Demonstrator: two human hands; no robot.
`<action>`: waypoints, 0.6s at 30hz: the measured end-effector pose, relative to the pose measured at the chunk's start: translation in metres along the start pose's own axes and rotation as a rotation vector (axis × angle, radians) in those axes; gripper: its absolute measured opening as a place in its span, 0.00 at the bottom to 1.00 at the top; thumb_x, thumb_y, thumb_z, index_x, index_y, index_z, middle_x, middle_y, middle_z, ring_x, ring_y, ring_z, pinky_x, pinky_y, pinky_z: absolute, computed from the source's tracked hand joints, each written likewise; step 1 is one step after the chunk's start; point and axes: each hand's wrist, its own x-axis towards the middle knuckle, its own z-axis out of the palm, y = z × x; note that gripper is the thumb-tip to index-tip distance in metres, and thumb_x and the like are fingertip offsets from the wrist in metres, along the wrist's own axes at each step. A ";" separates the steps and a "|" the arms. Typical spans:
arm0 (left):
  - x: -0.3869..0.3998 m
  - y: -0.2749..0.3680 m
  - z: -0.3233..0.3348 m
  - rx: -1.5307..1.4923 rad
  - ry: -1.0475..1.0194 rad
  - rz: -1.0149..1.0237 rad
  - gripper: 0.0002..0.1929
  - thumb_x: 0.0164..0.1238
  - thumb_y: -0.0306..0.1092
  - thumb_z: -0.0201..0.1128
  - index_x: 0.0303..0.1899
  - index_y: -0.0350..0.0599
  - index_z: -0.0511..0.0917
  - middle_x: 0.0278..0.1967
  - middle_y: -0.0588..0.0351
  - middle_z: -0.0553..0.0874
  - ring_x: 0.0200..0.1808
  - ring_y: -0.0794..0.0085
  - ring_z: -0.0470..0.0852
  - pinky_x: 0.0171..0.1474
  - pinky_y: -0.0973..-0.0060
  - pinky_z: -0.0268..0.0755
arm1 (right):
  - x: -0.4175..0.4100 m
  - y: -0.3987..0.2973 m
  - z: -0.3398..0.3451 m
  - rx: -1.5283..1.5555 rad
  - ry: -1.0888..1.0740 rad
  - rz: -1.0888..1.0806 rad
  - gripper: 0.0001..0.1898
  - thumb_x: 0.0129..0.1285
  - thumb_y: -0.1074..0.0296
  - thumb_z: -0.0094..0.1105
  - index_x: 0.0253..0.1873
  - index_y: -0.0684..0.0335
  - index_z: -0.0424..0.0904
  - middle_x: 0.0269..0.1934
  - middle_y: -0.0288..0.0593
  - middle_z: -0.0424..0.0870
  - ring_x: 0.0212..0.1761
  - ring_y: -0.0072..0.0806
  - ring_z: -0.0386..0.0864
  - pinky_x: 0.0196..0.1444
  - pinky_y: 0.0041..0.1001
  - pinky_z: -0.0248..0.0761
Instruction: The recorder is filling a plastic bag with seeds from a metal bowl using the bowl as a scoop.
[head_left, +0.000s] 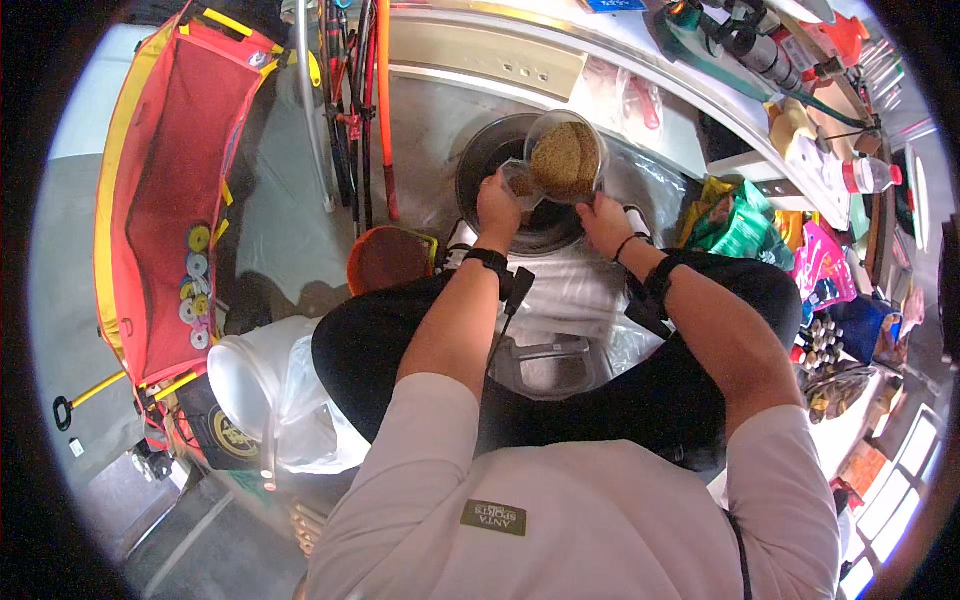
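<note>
Both hands are over a dark round basin (480, 161) on the floor between the feet. My left hand (498, 204) grips a small clear cup (523, 182) that has some brown material in it. Beside it, my right hand (606, 223) holds the lower edge of a larger clear round container (565, 157), which holds tan granular material. The cup and the container are close together, overlapping in the view; whether they touch I cannot tell. What lies in the basin is mostly hidden behind them.
An orange-red container (386, 261) stands left of the basin, near a white bucket (240, 379). Poles (360, 112) lean behind. A long red bag (180, 195) holds several spools at left. Colourful packages (742, 225) lie at right, below a white shelf edge (720, 112).
</note>
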 end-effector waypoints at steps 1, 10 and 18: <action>0.002 -0.003 0.003 0.011 0.002 0.011 0.17 0.61 0.27 0.61 0.52 0.36 0.81 0.43 0.37 0.84 0.49 0.44 0.82 0.54 0.56 0.74 | 0.001 0.000 0.003 -0.046 0.017 -0.001 0.16 0.72 0.60 0.55 0.41 0.72 0.72 0.23 0.47 0.80 0.18 0.36 0.80 0.22 0.36 0.74; 0.007 -0.027 0.024 -0.041 0.052 -0.060 0.21 0.60 0.26 0.60 0.57 0.39 0.80 0.46 0.37 0.84 0.50 0.44 0.82 0.54 0.57 0.74 | -0.001 0.000 0.007 -0.044 0.016 0.027 0.18 0.70 0.58 0.54 0.43 0.72 0.75 0.33 0.65 0.84 0.39 0.61 0.82 0.44 0.50 0.76; 0.018 -0.031 0.025 -0.017 0.039 -0.017 0.28 0.57 0.24 0.61 0.63 0.40 0.75 0.46 0.36 0.83 0.50 0.44 0.81 0.55 0.57 0.73 | -0.009 0.004 0.008 -0.117 0.066 -0.064 0.19 0.71 0.56 0.53 0.44 0.72 0.75 0.36 0.65 0.83 0.41 0.62 0.81 0.46 0.52 0.74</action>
